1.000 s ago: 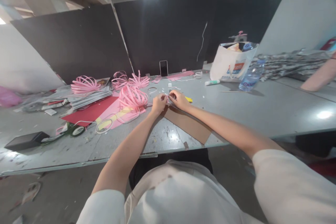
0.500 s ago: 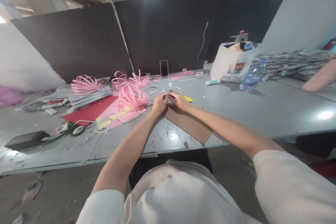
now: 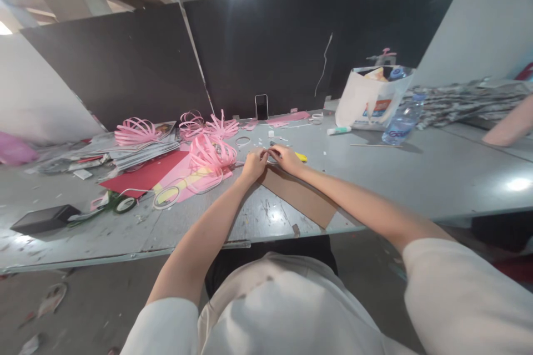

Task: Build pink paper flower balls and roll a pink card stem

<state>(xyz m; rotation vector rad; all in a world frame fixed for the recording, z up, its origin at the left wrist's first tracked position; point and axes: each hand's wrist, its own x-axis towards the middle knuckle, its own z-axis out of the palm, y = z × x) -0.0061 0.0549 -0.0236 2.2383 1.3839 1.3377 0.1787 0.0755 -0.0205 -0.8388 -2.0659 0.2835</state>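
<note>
My left hand [image 3: 253, 164] and my right hand [image 3: 286, 157] meet over the grey table [image 3: 416, 177], fingers pinched together on a small thin piece between them that I cannot make out. Just left of my left hand lies a pink looped paper flower [image 3: 212, 153] on pink and red sheets [image 3: 144, 176]. A brown cardboard sheet [image 3: 302, 197] lies under my right forearm. A yellow object [image 3: 300, 157] shows just beyond my right hand.
More pink paper flowers [image 3: 135, 131] lie on a paper stack at the left. Tape rolls [image 3: 125, 205] and a black box [image 3: 41, 218] sit near the front left. A phone [image 3: 261, 106], glue stick [image 3: 338, 130], water bottle [image 3: 402, 120] and white bag [image 3: 366, 97] stand behind. Another person's arm [image 3: 506, 125] rests at the far right.
Both hands stay pinched together at the same spot with only slight finger motion. The view has shifted slightly. The other person's arm at the far right has moved a little.
</note>
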